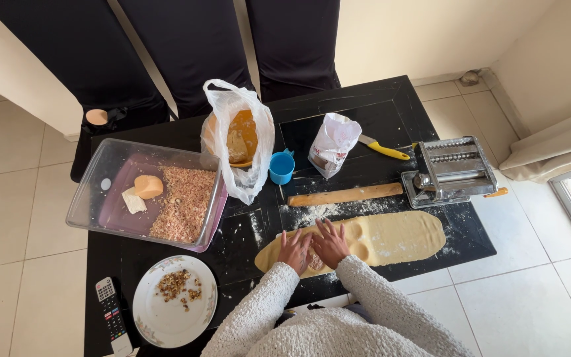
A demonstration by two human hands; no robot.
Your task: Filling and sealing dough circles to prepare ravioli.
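Observation:
A long sheet of pale yellow dough lies across the black table, with two round dents pressed into its middle. My left hand and my right hand rest side by side, flat on the left part of the sheet, fingers spread and pressing around a small brownish lump of filling between them. Both hands hold nothing. White fuzzy sleeves cover my arms.
A wooden rolling pin lies behind the dough, a metal pasta machine at right. Further back: flour bag, yellow-handled knife, blue cup, plastic bag. Left: clear tub of filling, plate, remote.

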